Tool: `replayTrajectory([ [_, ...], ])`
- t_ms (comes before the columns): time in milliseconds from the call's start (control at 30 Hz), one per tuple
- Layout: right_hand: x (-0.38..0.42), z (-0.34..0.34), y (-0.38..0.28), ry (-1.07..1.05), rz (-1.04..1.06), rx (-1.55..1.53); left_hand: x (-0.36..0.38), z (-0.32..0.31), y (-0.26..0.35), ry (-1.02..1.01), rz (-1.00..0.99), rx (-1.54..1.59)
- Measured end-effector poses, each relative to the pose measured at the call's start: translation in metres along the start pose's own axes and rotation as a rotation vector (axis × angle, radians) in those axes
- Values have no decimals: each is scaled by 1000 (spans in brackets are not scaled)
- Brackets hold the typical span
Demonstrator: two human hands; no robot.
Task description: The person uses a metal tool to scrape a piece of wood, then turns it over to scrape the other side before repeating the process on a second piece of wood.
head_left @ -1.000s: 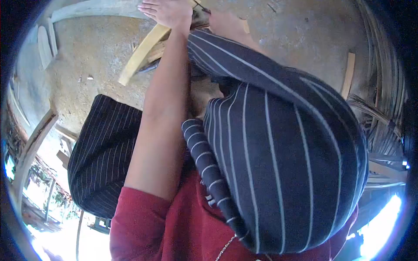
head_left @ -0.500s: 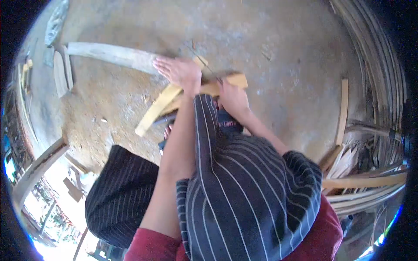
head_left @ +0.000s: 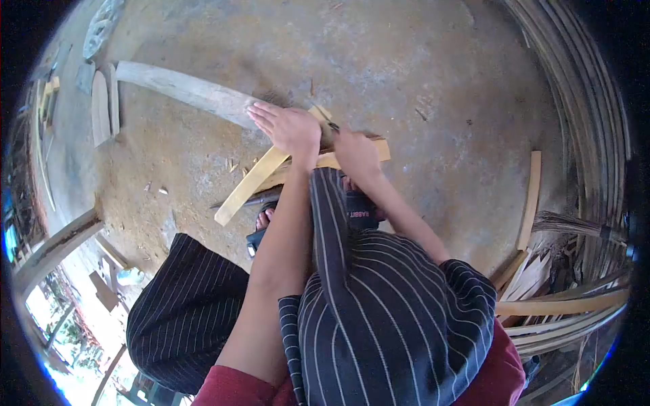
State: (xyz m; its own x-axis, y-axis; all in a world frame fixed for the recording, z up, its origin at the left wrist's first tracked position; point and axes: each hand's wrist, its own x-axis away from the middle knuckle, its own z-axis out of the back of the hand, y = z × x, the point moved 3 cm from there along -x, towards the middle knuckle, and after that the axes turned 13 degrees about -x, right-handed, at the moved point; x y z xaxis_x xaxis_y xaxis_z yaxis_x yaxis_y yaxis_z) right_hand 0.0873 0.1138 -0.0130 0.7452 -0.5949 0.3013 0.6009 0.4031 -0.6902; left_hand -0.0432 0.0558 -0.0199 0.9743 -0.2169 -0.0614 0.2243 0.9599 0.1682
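My left hand presses flat with fingers extended on the near end of a long grey plank, where yellow wood strips cross under it. One strip slants down to the left. Just right of it, my right hand is closed round the handle of a tool, whose dark part shows at the fingers; the rest of the tool is hard to make out. Another yellow piece lies beneath my right hand. Behind my left forearm, a dark long object rests on the ground.
Sandalled feet are below the wood. Long bundled strips line the right side, with a lone strip nearby. Small boards lie at the upper left. Wood chips dot the concrete floor.
The long blade-like part seen above my right hand no longer shows; only a short dark part does. Both hands and the wood appear slightly lower as the view shifts.
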Motion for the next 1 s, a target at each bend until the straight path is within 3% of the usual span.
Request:
replayTrajectory([
  [133,49,21,18,-73,-165,-4,-5,0,-2,31,12,1],
  [233,64,28,27,-70,-170,41,1,-1,1,7,0,-19],
  [400,-8,-14,29,-71,141,114,-1,-1,-2,11,-24,-20],
  [500,-25,4,-13,-33,5,66,-4,-6,0,38,-16,-1],
  [600,-6,0,9,11,94,35,-7,-7,-4,65,-33,-23],
  [700,21,10,13,-8,30,-59,-3,-6,-3,54,-68,-26],
  [967,14,8,4,-11,9,40,-4,3,-1,39,-63,20],
  [1000,12,8,4,-6,20,37,-3,7,-2,81,-184,73],
])
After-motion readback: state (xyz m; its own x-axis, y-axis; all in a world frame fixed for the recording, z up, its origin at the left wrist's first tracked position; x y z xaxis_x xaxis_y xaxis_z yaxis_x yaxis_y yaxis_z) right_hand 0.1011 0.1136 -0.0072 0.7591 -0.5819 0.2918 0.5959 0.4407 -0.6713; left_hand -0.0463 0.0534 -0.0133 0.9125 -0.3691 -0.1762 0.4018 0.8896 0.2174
